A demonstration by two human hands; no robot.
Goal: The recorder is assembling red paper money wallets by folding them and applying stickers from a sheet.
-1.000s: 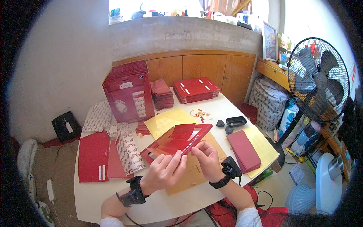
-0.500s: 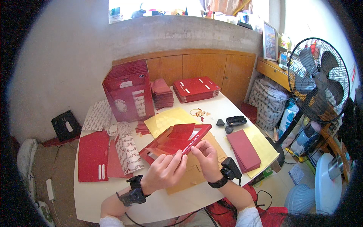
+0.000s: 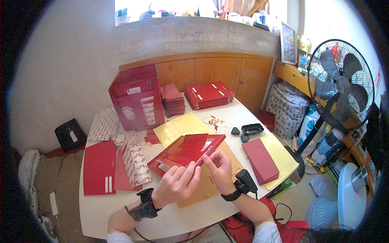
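A shallow red card box [image 3: 182, 150] with cut-out windows is tilted up above the middle of the table. Its near edge carries white print. My left hand [image 3: 177, 184] grips that near edge, fingers curled and pressed together. Close to it, my right hand [image 3: 220, 170] pinches the same edge between thumb and forefinger. Under the box lie a brown cardboard sheet [image 3: 231, 156] and a yellow sheet [image 3: 180, 123]. To the right of my right hand is a stack of dark red envelopes [image 3: 261, 161] on another yellow sheet [image 3: 279, 156].
At the back stand a tall red box of cards [image 3: 137, 105], a red envelope pile [image 3: 173, 100] and a stack of red boxes [image 3: 210, 95]. Patterned paper [image 3: 135, 160] and red card [image 3: 99, 168] lie left. A black case [image 3: 252, 128] sits right; a fan [image 3: 342, 83] stands beyond.
The red box is tipped very slightly, and my right fingertips have shifted a little along its near edge. Both hands keep hold of it. The whole view has drifted slightly.
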